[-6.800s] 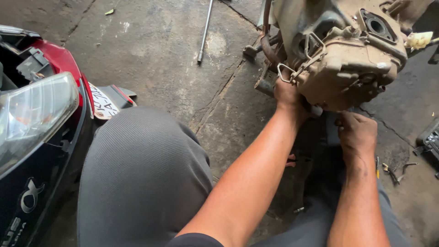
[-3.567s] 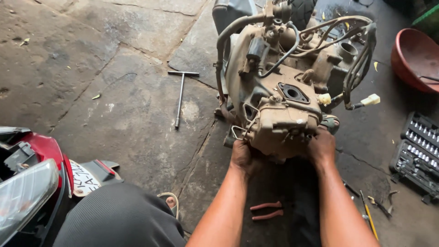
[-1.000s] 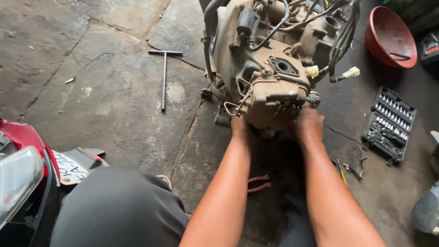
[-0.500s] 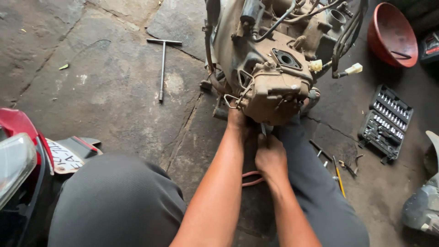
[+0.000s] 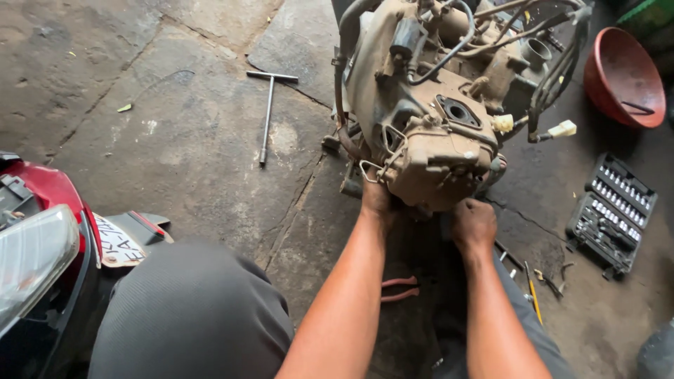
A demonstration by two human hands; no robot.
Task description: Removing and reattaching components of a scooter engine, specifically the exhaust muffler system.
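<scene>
Under the near end of the dirty engine block (image 5: 435, 133), the fingers of both hands are tucked out of sight, so whether they are curled shut or spread cannot be told. The left hand (image 5: 377, 200) presses against the lower left corner of the casing, beside a wire clip. The right hand (image 5: 474, 224) sits just below the casing's underside, its knuckles up. The engine stands on the concrete floor (image 5: 175, 140), hoses and cables looped over its top. Between the forearms lie red-handled pliers (image 5: 399, 289). To the left a T-handle wrench (image 5: 268, 112) lies well apart on the floor. To the right sit an open socket set (image 5: 611, 210) and a red basin (image 5: 625, 77). A red scooter (image 5: 42, 231) stands at the person's left knee.
</scene>
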